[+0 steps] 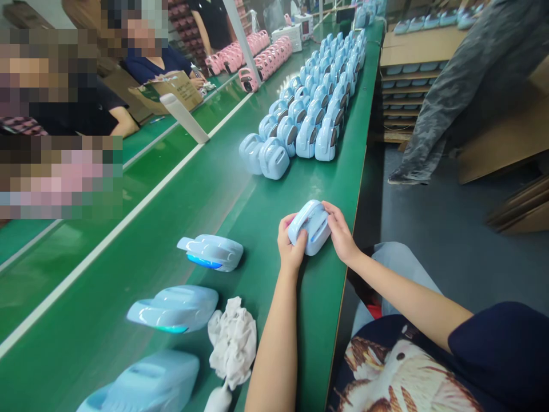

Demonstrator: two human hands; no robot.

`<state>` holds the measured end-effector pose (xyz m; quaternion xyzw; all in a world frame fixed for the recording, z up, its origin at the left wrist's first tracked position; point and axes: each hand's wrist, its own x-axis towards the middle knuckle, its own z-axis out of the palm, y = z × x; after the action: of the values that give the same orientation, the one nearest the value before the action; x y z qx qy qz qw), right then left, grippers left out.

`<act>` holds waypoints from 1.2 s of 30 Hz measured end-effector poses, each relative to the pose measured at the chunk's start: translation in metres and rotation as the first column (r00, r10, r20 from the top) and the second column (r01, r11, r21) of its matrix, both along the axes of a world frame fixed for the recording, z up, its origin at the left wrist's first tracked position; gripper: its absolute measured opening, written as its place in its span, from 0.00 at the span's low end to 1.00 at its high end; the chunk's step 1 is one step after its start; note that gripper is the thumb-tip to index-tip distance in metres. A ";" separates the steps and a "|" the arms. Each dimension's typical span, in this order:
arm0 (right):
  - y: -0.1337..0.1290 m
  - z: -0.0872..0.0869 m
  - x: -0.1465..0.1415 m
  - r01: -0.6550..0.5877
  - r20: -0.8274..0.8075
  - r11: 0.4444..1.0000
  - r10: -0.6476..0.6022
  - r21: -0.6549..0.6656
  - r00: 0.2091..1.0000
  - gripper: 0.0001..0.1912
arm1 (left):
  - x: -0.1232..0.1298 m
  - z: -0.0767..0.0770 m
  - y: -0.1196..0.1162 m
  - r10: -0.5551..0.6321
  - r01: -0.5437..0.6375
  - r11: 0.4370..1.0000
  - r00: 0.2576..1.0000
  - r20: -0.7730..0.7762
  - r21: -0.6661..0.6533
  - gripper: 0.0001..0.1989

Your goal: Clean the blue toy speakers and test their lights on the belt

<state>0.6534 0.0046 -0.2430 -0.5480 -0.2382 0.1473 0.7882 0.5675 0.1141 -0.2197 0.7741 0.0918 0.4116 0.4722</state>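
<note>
A light blue plastic housing with a loop handle (318, 233) is held tilted above the green bench, near its right edge. My left hand (291, 243) grips its left side, thumb across the front and fingers behind. On the opposite side, my right hand (340, 232) has its fingers pressed to the upper right edge. Left of my forearm lies a crumpled white cloth (234, 343), with part of a white object (218, 399) below it. Similar blue housings lie farther left: one with a blue glossy strip (218, 252), another with a teal strip (180, 306), and a third (150, 380) cut off by the frame.
Rows of blue housings (317, 97) stand farther up the green bench (206, 194). Pink housings (274, 57) line the other side of a white divider strip. Co-workers sit across at left, by a cardboard box (171, 91). A person's camouflage-trousered leg (446, 97) is at right, near stacked shelves (405, 91).
</note>
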 end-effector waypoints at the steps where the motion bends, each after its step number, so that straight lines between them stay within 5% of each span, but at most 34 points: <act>1: 0.000 0.000 0.000 0.000 -0.001 1.000 0.000 0.000 1.000 0.20 | 0.000 0.000 0.000 -0.002 0.002 1.000 1.000 0.005 0.001 0.16; 19: -0.008 0.007 -0.001 -0.184 0.011 0.983 0.184 0.009 0.983 0.34 | 0.001 -0.003 0.002 -0.024 0.024 1.000 0.999 0.043 -0.017 0.14; 36: -0.008 0.009 0.002 -0.199 0.000 0.980 0.199 0.017 0.980 0.33 | 0.000 -0.001 0.000 0.037 -0.037 0.997 0.999 -0.006 0.061 0.15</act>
<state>0.6556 -0.0031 -0.2343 -0.5148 -0.2922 0.2238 0.7743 0.5679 0.1141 -0.2205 0.7877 0.0952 0.4199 0.4406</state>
